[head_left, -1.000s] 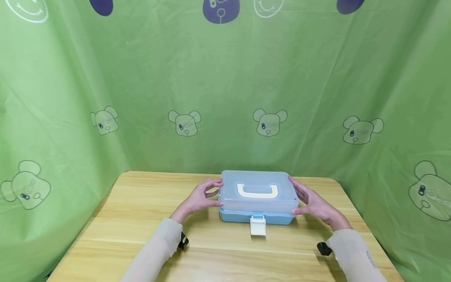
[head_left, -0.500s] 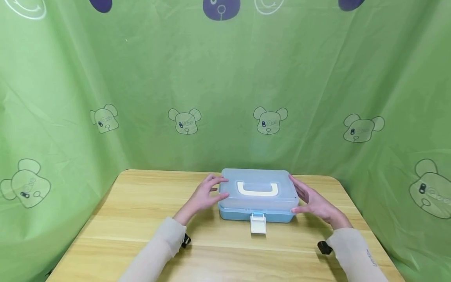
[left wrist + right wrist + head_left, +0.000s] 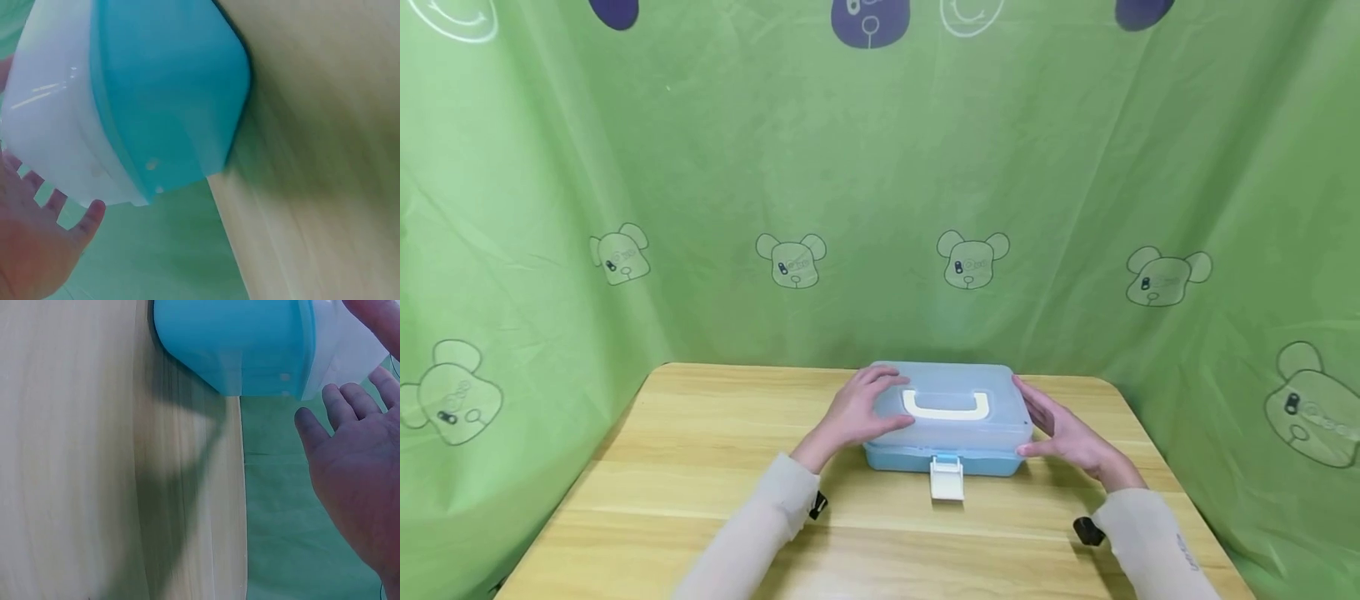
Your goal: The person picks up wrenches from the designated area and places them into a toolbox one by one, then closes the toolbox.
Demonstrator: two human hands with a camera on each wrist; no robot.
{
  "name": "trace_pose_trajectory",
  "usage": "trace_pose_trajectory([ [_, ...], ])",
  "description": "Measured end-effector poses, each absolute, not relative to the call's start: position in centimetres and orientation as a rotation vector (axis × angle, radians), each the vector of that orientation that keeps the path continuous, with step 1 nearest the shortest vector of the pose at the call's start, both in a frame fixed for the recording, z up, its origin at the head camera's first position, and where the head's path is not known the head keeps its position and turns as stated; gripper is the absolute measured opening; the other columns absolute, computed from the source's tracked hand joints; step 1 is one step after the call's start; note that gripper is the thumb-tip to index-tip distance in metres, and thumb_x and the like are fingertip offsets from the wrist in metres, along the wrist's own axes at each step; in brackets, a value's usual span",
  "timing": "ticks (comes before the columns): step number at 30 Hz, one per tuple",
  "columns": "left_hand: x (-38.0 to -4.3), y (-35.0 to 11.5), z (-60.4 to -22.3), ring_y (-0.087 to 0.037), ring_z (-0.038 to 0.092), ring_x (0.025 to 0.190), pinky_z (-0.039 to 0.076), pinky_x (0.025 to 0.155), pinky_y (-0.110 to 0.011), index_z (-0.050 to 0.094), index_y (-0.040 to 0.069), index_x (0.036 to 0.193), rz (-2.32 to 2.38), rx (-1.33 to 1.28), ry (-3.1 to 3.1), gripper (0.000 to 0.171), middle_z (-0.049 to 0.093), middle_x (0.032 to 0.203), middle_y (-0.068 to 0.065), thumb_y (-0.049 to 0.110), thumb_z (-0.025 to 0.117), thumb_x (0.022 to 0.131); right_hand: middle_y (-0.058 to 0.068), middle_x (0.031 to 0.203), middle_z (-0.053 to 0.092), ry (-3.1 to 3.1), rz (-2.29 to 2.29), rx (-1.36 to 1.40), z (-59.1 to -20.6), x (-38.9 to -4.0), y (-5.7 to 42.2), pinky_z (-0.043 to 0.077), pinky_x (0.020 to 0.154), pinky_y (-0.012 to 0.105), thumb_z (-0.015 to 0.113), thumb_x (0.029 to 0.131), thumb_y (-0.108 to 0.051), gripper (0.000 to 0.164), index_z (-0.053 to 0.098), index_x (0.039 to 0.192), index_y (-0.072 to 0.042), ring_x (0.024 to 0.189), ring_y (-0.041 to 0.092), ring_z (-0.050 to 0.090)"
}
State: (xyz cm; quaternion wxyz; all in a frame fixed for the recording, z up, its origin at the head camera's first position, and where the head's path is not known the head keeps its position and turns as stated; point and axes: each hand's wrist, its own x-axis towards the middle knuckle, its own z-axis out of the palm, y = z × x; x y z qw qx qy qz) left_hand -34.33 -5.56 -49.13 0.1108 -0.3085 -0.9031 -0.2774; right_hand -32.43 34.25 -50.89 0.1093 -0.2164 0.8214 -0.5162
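A plastic storage box (image 3: pixel 951 437) with a blue base and a frosted clear lid sits near the back of the table. A white handle (image 3: pixel 947 411) lies folded on the lid, and a white latch (image 3: pixel 947 482) hangs undone at the front. My left hand (image 3: pixel 859 408) is over the lid's left end, fingers and thumb spread toward the handle. At the box's right end, my right hand (image 3: pixel 1071 435) has its thumb by the front corner and its fingers along the side. In the right wrist view, that hand's fingers (image 3: pixel 337 406) extend loosely beside the lid.
The wooden table (image 3: pixel 715 467) has its back edge just behind the box. A green curtain (image 3: pixel 880 167) printed with bear heads hangs behind the table and along both sides. Each wrist carries a small black camera.
My left hand has moved from the box's left side up over the lid and rightward, toward the handle. The right hand and the box stay in place.
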Motion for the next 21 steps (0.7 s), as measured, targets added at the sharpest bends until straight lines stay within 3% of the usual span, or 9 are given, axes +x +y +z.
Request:
trace_pose_trajectory([
  [11, -33.8, -5.6, -49.8, -0.024, 0.033, 0.153, 0.035, 0.122, -0.057, 0.060, 0.025, 0.144, -0.949, -0.874, -2.663, 0.066, 0.050, 0.156, 0.001, 0.060, 0.072, 0.089, 0.018, 0.173, 0.003, 2.419, -1.541, -0.639, -51.0, -31.8, 34.0, 0.025, 0.109, 0.001, 0.085, 0.082, -0.012, 0.115, 0.008, 0.168, -0.018, 0.155, 0.050, 0.007],
  [13, -33.7, -5.6, -49.8, -0.024, 0.033, 0.154, 0.035, 0.122, -0.057, 0.060, 0.025, 0.144, -0.952, -0.871, -2.669, 0.066, 0.050, 0.156, 0.002, 0.060, 0.073, 0.089, 0.019, 0.173, 0.006, 2.457, -1.512, -0.609, -50.7, -31.3, 33.8, 0.027, 0.120, 0.015, 0.085, 0.083, -0.014, 0.114, 0.010, 0.167, -0.018, 0.155, 0.050, 0.010],
  [15, -33.7, -5.6, -49.8, -0.025, 0.033, 0.154, 0.034, 0.123, -0.057, 0.060, 0.025, 0.144, -0.958, -0.870, -2.675, 0.066, 0.050, 0.156, 0.002, 0.060, 0.073, 0.089, 0.021, 0.172, 0.010, 2.495, -1.494, -0.587, -50.3, -30.6, 33.5, 0.026, 0.127, 0.037, 0.084, 0.084, -0.016, 0.110, 0.012, 0.167, -0.017, 0.154, 0.052, 0.014],
  [18, -33.7, -5.6, -49.6, -0.026, 0.032, 0.154, 0.033, 0.123, -0.058, 0.060, 0.024, 0.144, -0.971, -0.877, -2.675, 0.067, 0.050, 0.156, 0.001, 0.059, 0.073, 0.089, 0.024, 0.169, 0.021, 2.583, -1.488, -0.553, -49.7, -29.4, 32.9, 0.021, 0.122, 0.066, 0.082, 0.087, -0.017, 0.101, 0.018, 0.166, -0.014, 0.152, 0.053, 0.023],
  [21, -33.7, -5.7, -49.4, -0.026, 0.032, 0.154, 0.032, 0.123, -0.058, 0.059, 0.024, 0.145, -0.977, -0.877, -2.678, 0.068, 0.049, 0.157, 0.000, 0.059, 0.074, 0.089, 0.027, 0.164, 0.031, 2.719, -1.484, -0.529, -49.1, -27.9, 32.2, 0.029, 0.118, 0.069, 0.080, 0.090, -0.016, 0.091, 0.027, 0.163, -0.009, 0.147, 0.053, 0.033],
])
